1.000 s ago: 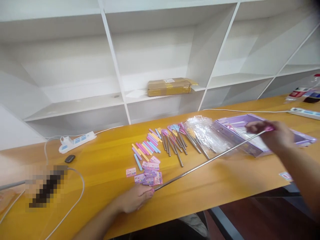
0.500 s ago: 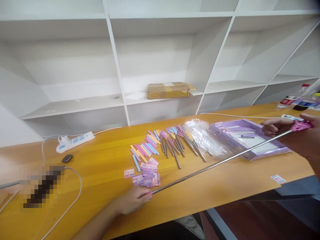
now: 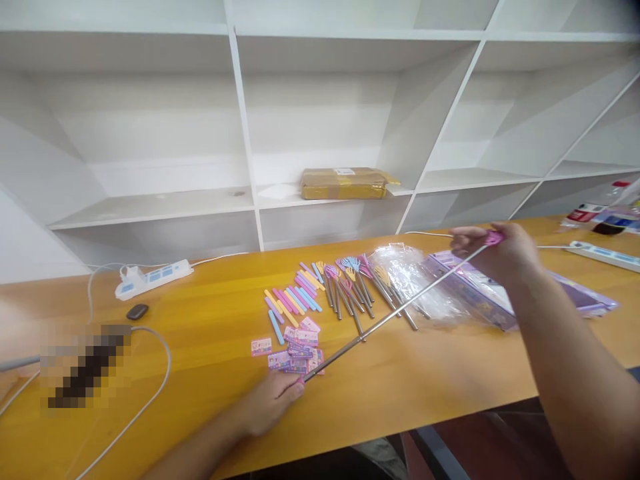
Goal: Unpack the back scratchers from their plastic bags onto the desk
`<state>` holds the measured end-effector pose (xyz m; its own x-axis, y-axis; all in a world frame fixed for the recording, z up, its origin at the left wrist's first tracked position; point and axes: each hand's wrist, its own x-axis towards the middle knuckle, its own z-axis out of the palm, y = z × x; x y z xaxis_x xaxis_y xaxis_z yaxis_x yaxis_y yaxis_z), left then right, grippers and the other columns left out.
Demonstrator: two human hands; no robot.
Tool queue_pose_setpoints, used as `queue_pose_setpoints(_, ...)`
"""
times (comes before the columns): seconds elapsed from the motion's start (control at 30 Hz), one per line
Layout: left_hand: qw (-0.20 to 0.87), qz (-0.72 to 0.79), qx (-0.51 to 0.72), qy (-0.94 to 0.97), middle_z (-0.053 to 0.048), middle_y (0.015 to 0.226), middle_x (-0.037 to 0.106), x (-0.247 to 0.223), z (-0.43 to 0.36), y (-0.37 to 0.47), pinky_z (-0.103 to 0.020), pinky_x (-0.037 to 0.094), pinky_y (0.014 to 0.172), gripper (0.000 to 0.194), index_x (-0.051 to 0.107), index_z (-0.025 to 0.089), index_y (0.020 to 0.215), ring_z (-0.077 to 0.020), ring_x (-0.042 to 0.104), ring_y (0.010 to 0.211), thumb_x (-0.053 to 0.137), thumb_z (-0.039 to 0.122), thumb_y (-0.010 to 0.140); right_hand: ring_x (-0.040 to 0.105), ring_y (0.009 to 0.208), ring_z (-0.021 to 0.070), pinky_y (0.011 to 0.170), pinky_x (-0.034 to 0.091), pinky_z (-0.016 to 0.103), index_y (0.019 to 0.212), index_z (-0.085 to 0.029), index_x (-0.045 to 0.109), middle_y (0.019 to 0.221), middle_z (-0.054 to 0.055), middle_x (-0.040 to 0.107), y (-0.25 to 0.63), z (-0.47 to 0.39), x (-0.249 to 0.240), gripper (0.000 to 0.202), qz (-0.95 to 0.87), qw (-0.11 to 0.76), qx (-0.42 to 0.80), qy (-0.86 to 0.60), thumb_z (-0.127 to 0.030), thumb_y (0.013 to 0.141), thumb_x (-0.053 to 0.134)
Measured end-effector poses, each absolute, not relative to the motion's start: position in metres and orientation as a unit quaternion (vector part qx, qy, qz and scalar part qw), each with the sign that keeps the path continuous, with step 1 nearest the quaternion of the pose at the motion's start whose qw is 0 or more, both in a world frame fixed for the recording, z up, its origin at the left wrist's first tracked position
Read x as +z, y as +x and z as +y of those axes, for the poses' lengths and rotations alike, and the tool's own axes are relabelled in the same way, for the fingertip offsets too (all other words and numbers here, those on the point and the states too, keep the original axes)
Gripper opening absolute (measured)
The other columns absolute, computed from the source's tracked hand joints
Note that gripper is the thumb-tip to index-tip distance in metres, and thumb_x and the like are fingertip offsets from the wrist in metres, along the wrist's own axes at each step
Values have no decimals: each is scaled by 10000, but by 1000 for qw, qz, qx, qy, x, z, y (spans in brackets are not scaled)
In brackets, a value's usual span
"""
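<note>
A telescopic back scratcher (image 3: 395,312), drawn out long, slants up from lower left to upper right between my hands. My left hand (image 3: 270,402) is closed round its lower end, where a bit of pink shows. At the other end my right hand (image 3: 505,250) grips the pink head, raised over the purple box. Beneath the rod lie several shorter back scratchers (image 3: 353,283) with pink, blue and yellow claw heads. Left of them are several coloured handle sleeves (image 3: 290,303). Small printed cards (image 3: 300,350) are piled just beyond my left hand.
Clear plastic bags (image 3: 413,277) lie beside the open purple box (image 3: 475,293). A power strip (image 3: 155,277) and a small black object (image 3: 137,311) are at left, another power strip (image 3: 605,259) at right. Bottles (image 3: 593,210) stand far right. A taped carton (image 3: 345,185) sits on the shelf.
My right hand has moved left toward my left hand with the pink head, and the rod between them is shorter. My left hand has stayed almost in place.
</note>
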<state>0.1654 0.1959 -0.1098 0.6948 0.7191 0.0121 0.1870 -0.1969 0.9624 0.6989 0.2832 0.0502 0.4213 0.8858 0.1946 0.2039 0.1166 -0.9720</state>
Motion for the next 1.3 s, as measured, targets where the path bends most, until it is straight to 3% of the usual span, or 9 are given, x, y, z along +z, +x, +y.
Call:
queue_pose_setpoints(0.1,536,314,202,757,12,702,430,-116,197,166,-295,281,642,526,441,223,725,-165,359,672,409,617,1072,628,820,227,856,497,419,818,-40,754,915,289,685,615,300,29,812,-493,557,378,-551,-338,1067,40)
queue_pose_setpoints(0.17,552,330,215,735,25,703,392,-121,196,167,-288,270,615,543,407,226,743,-148,329,649,385,665,1063,647,854,259,875,510,426,843,-88,761,873,224,703,538,295,-2,855,-546,539,402,-500,-469,1073,31)
queue_pose_setpoints(0.27,610,345,241,671,53,665,352,-127,195,168,-276,251,556,570,370,241,774,-121,301,576,377,753,1025,651,981,282,955,500,427,891,-182,762,938,142,735,422,265,-57,779,-674,454,456,-363,-684,1057,190)
queue_pose_setpoints(0.37,634,341,244,649,79,560,318,-129,194,169,-279,197,496,589,368,247,757,-104,258,484,353,773,1020,658,930,264,919,519,417,868,-203,738,895,113,721,357,237,-91,795,-647,451,540,-293,-712,1060,158)
queue_pose_setpoints(0.47,619,337,257,661,75,519,320,-127,198,169,-286,212,481,587,369,246,722,-104,277,457,348,736,1044,660,898,241,929,513,402,857,-173,742,888,113,716,347,235,-99,773,-629,478,542,-286,-695,1072,214)
queue_pose_setpoints(0.73,622,371,236,648,81,527,343,-132,207,166,-271,268,461,575,392,243,734,-101,286,438,381,730,1040,619,665,186,685,490,319,819,-156,713,713,75,670,359,262,-131,837,-603,452,604,-261,-773,1042,194)
queue_pose_setpoints(1.13,659,387,214,608,93,553,334,-139,212,164,-247,266,454,541,414,236,769,-93,263,458,461,708,1028,622,784,181,792,506,319,857,-150,731,845,86,700,377,267,-136,868,-653,436,559,-267,-775,1050,162)
queue_pose_setpoints(1.3,664,378,249,595,101,521,323,-137,214,166,-241,268,442,536,409,236,758,-87,256,426,482,694,1027,645,823,162,775,519,279,935,-159,764,926,64,734,388,274,-117,711,-690,372,551,-286,-715,1066,341)
